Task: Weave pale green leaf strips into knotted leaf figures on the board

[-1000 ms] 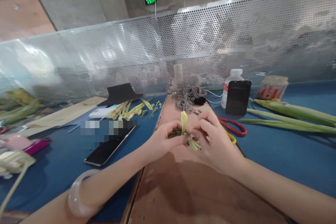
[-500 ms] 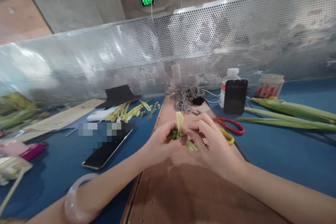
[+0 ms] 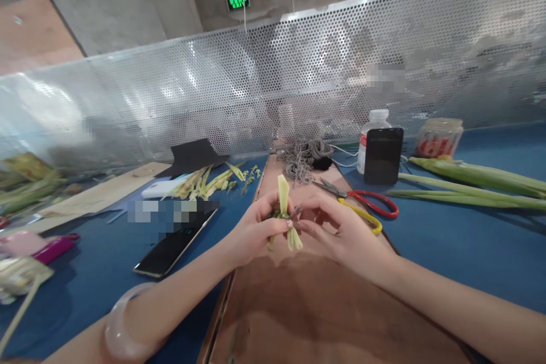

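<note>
My left hand [image 3: 256, 233] is closed, its thumb and fingers pinching a small bundle of pale green leaf strips [image 3: 283, 196]. One broad strip stands up above the fingers. Shorter pale ends hang below, and darker green rolled parts are half hidden in the grip. My right hand [image 3: 341, 230] is at the bundle's right side, thumb and forefinger tips brought together against it. Whatever lies between those tips is too small to make out. Just beyond the right hand lie scissors [image 3: 335, 189] with grey blades and one red and one yellow handle.
A brown board [image 3: 273, 318] runs between blue table tops. At its far end is a tangle of grey cord [image 3: 298, 159]. Left are a phone [image 3: 170, 256] and leaf scraps [image 3: 205, 182]; right, an upright black phone [image 3: 383, 156], a bottle [image 3: 377, 118], a jar [image 3: 439, 136] and long green leaves [image 3: 482, 176].
The bundle has shifted slightly left, and its pale lower ends now hang under the left thumb. My right hand has moved lower, uncovering more of the scissors.
</note>
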Available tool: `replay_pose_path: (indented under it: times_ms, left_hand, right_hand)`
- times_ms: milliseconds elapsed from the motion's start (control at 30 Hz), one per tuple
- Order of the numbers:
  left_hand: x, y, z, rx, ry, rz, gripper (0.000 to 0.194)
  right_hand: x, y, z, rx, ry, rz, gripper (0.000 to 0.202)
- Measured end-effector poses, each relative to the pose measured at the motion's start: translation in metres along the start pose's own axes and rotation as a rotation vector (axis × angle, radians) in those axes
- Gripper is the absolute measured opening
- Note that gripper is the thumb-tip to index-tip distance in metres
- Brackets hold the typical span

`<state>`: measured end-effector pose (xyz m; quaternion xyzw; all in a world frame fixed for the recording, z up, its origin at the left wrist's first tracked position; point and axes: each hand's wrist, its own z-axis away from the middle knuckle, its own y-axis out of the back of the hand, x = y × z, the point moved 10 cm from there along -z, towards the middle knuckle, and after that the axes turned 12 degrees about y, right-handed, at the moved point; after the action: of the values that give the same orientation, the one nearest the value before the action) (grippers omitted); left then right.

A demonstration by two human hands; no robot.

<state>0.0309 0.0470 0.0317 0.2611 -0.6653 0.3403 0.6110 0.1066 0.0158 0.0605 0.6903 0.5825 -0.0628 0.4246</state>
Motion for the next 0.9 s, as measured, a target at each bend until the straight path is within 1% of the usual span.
replay_pose_path:
  times_ms: [133, 233, 300, 500, 700, 800, 900]
  left_hand:
    - [-0.003, -0.003, -0.001, -0.028, 0.007, 0.001, 0.017]
    - [-0.002, -0.008, -0.001, -0.093, -0.002, 0.045, 0.019]
    - [-0.002, -0.010, -0.001, -0.122, -0.007, 0.068, 0.020]
    - [-0.001, -0.013, -0.001, -0.187, 0.011, 0.126, 0.025]
    - [-0.002, -0.015, -0.003, -0.195, 0.044, 0.144, 0.023]
    - [-0.005, -0.014, -0.003, -0.186, 0.067, 0.143, 0.024]
    - [-0.008, -0.014, -0.003, -0.183, 0.098, 0.130, 0.025]
  right_hand:
    - [-0.002, 0.005, 0.000, 0.072, 0.029, 0.019, 0.007]
    - [-0.008, 0.007, -0.001, 0.079, 0.079, -0.002, 0.010]
    - [-0.011, 0.008, 0.000, 0.076, 0.087, -0.027, 0.010]
    - [-0.017, 0.016, 0.001, 0.141, 0.095, -0.017, 0.010]
    - [-0.019, 0.017, 0.002, 0.136, 0.100, 0.074, 0.009]
    - [-0.030, 0.020, 0.001, 0.151, 0.178, 0.168, 0.008]
    - [-0.050, 0.022, 0.002, 0.168, 0.345, 0.235, 0.010]
